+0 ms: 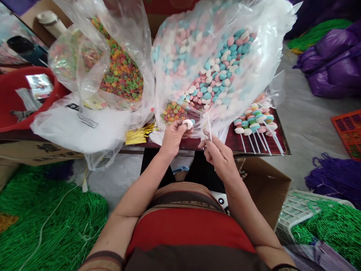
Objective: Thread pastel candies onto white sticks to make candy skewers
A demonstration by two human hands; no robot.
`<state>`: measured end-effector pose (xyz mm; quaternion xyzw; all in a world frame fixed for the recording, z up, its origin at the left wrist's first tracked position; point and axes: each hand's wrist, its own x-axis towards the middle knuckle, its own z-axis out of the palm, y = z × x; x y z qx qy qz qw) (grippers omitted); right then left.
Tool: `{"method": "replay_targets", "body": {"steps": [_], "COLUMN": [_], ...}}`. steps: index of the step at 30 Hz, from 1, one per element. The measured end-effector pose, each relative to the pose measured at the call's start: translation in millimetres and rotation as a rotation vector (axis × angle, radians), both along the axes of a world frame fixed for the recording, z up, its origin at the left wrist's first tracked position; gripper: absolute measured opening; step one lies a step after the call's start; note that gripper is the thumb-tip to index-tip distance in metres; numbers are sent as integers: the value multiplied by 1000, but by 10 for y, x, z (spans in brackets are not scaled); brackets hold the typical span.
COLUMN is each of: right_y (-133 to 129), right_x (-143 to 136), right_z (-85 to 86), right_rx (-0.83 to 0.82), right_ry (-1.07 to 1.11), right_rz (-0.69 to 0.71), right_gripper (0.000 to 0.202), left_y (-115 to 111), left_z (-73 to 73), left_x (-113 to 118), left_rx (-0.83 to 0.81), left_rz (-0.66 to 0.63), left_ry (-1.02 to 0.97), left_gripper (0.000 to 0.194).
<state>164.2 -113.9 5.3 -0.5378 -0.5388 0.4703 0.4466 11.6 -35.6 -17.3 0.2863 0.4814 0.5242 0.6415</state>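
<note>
Over the front edge of the table, my left hand (pixel 175 136) pinches a white marshmallow (pixel 187 124) between thumb and fingers; a blue piece shows just behind it. My right hand (pixel 217 148) grips a thin white stick (pixel 209 128), which points up and away from me. The stick and the marshmallow are apart. Behind both hands lies a big clear bag of pink, white and blue marshmallows (pixel 216 77). A small heap of gummy rings (pixel 173 112) sits just beyond my left hand. To the right, several candy skewers (pixel 255 121) lie with their sticks toward me.
A bag of coloured gummy rings (pixel 121 73) stands at the back left, near a red basin (pixel 17 113). Yellow twist ties (pixel 139 134) lie on the table (pixel 278 131). Below are an open cardboard box (pixel 265 184), a white crate (pixel 296 203) and green cords (pixel 56 218).
</note>
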Motion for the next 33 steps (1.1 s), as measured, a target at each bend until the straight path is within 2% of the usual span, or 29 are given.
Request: {"method": "replay_targets", "body": {"steps": [3,7,12,18,26,30,33], "right_y": [-56,-38,-11,-20,23,12,-63], "right_x": [-51,-78,-69,-55,-66,-46,46], "right_z": [-8,2,60,80,119,97,83], "right_rx": [-36,-54,-13,-47,-248,-258,-237], "right_ry": [1,-181,-334,-294,-36,-35,-130], "right_rz": [59,127,121,71,37,35,82], "right_gripper": [48,48,45,44,34,33,34], "left_y": [-17,-33,-40,-111,-173,-187,-164], "left_z": [-47,-85,-79,-79,-194,-246,-254], "left_x": [16,21,3,-34,-39,-6,-6], "left_rx": [55,132,270,395,745,758,745], "left_rz": [-14,-16,-40,-45,-64,-96,-81], "left_ry": [-32,-18,83,457,969,981,987], "left_gripper": [27,37,36,32,27,24,21]}}
